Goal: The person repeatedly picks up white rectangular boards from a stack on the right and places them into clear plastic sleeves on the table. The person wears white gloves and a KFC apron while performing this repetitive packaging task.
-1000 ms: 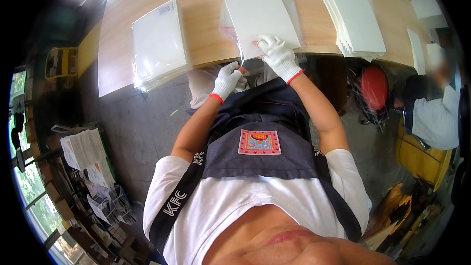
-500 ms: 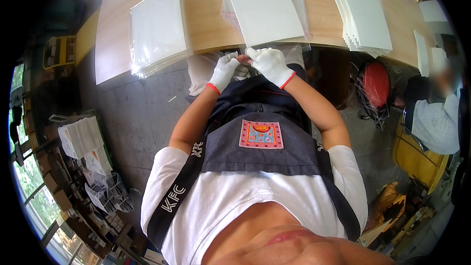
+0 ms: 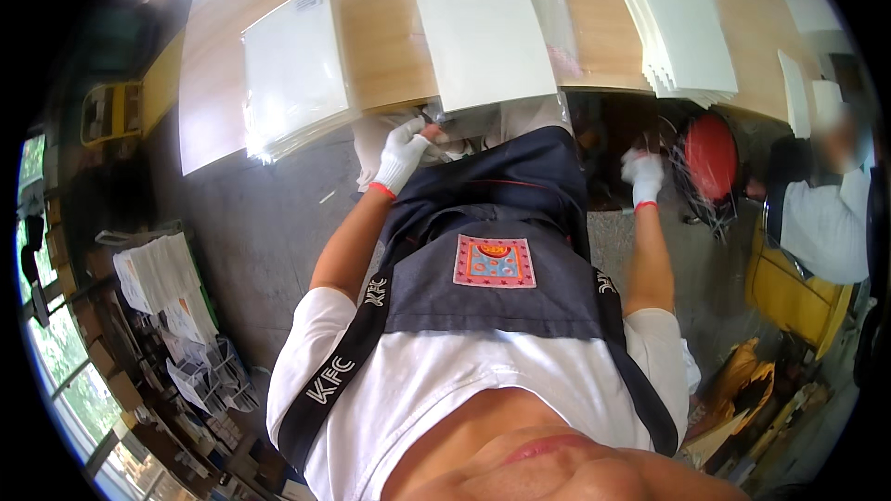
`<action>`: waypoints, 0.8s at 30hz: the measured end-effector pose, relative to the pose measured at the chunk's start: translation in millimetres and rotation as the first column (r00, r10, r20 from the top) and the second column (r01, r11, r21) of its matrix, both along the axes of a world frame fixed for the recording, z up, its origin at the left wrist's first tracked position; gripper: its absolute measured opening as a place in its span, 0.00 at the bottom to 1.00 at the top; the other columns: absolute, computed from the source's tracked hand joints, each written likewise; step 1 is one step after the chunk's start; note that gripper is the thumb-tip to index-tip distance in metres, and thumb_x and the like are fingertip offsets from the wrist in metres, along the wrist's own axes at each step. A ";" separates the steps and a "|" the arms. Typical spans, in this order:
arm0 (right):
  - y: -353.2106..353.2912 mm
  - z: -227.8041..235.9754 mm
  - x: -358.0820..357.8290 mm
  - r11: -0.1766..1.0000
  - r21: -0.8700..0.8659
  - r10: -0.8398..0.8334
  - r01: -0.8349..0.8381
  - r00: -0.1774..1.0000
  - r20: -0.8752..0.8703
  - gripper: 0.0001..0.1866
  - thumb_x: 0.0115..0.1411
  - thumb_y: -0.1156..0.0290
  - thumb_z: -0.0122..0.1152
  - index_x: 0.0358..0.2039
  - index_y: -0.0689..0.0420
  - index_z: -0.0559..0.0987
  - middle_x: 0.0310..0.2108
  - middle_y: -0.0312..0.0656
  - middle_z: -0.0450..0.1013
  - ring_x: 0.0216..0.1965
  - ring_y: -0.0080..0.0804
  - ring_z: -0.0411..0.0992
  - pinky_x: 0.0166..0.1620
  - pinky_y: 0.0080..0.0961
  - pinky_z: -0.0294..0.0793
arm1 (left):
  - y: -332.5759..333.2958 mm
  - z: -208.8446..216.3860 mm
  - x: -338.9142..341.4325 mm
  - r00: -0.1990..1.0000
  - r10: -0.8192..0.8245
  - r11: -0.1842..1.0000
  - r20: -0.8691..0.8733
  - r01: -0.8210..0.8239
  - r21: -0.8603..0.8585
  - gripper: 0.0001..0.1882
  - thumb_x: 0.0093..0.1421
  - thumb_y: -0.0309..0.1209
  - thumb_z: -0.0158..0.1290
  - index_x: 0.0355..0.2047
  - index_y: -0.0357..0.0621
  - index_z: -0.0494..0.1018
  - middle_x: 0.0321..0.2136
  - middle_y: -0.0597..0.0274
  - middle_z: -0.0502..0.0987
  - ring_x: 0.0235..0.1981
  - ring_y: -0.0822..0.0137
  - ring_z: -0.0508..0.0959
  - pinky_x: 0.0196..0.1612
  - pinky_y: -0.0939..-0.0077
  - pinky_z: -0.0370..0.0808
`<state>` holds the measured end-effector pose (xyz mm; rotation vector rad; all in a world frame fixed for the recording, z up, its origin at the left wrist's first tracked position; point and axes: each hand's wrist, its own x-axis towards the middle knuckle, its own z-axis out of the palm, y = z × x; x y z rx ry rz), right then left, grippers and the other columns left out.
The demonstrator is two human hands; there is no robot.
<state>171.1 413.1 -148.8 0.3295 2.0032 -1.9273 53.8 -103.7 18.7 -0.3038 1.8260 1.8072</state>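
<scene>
My left hand (image 3: pixel 403 154), in a white knit glove with bare fingertips, is at the table's near edge, below the middle white board. Its fingers are bent together; whatever they pinch, if anything, is too small to make out. My right hand (image 3: pixel 642 173), gloved too, hangs off to the right beside a red round object wrapped in clear plastic (image 3: pixel 710 158); motion smears its fingers. In front of me a white board with a small label (image 3: pixel 484 42) lies on a clear plastic bag (image 3: pixel 563 65). To the left is a stack of bagged white boards (image 3: pixel 295 70).
Fanned white boards (image 3: pixel 682 32) lie on the right of the wooden table (image 3: pixel 385 32). A person in a light sleeve (image 3: pixel 826 232) sits at the far right by a yellow chair (image 3: pixel 794 301). A rack of white sheets (image 3: pixel 158 269) stands on the floor at left.
My hands, together at the table edge before, have parted. The right one swung right and down towards the red object; the left shifted slightly left. The middle board sits slightly lower in view.
</scene>
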 end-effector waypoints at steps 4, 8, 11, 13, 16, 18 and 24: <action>-60.1 94.4 -3.9 0.096 0.745 0.291 -0.661 0.734 0.614 0.15 0.57 0.60 0.44 0.37 0.51 0.77 0.39 0.45 0.75 0.44 0.46 0.72 0.44 0.38 0.73 | -7.2 -1.1 2.0 0.609 -0.312 0.716 -0.729 -0.353 -0.602 0.11 0.51 0.22 0.53 0.36 0.45 0.72 0.33 0.58 0.75 0.24 0.66 0.76 0.25 0.77 0.73; -133.2 165.4 -77.9 0.392 0.907 0.283 0.151 0.919 -0.275 0.10 0.49 0.62 0.60 0.29 0.53 0.74 0.35 0.41 0.74 0.40 0.42 0.71 0.44 0.35 0.70 | 7.8 6.9 -8.8 0.241 -0.629 0.686 -0.739 -0.276 -0.674 0.20 0.42 0.21 0.57 0.39 0.50 0.75 0.44 0.57 0.73 0.27 0.61 0.77 0.25 0.73 0.74; -174.1 200.1 -119.3 0.364 0.759 0.625 0.539 0.463 -0.628 0.10 0.43 0.68 0.66 0.27 0.49 0.74 0.35 0.32 0.72 0.41 0.34 0.70 0.43 0.32 0.71 | 10.2 4.1 -16.2 0.172 -0.709 0.653 -0.684 -0.207 -0.729 0.20 0.41 0.23 0.56 0.38 0.51 0.76 0.44 0.60 0.74 0.28 0.60 0.76 0.27 0.71 0.74; -191.8 184.9 -142.0 0.499 0.607 0.588 0.619 0.273 -0.762 0.12 0.39 0.71 0.68 0.27 0.49 0.76 0.34 0.30 0.72 0.39 0.31 0.70 0.40 0.30 0.71 | 9.0 7.7 -17.6 0.159 -0.692 0.676 -0.704 -0.198 -0.710 0.15 0.43 0.24 0.57 0.35 0.49 0.76 0.39 0.62 0.75 0.27 0.60 0.76 0.26 0.71 0.73; -185.0 174.3 -140.1 0.590 0.702 0.630 0.398 0.317 -0.709 0.09 0.41 0.72 0.67 0.25 0.48 0.77 0.34 0.30 0.72 0.37 0.31 0.71 0.37 0.28 0.70 | 5.0 6.3 -16.4 0.154 -0.599 0.754 -0.786 -0.220 -0.619 0.10 0.43 0.27 0.59 0.29 0.47 0.74 0.32 0.65 0.76 0.25 0.61 0.74 0.25 0.70 0.72; -187.5 169.0 -137.4 0.677 0.671 0.522 0.301 0.447 -0.727 0.07 0.42 0.71 0.67 0.22 0.52 0.77 0.29 0.33 0.72 0.29 0.33 0.71 0.31 0.29 0.70 | 4.3 -0.1 -10.6 0.217 -0.517 0.791 -0.828 -0.248 -0.559 0.09 0.43 0.26 0.58 0.27 0.46 0.74 0.30 0.65 0.76 0.27 0.60 0.74 0.27 0.69 0.72; -227.5 154.3 -124.6 0.868 0.388 -0.188 0.310 0.928 -0.320 0.11 0.50 0.66 0.65 0.22 0.58 0.73 0.16 0.34 0.68 0.17 0.21 0.66 0.22 0.20 0.64 | 21.0 -41.1 4.8 0.782 0.300 0.934 -0.546 -0.357 0.001 0.06 0.59 0.32 0.49 0.27 0.45 0.69 0.19 0.76 0.64 0.21 0.80 0.61 0.24 0.83 0.60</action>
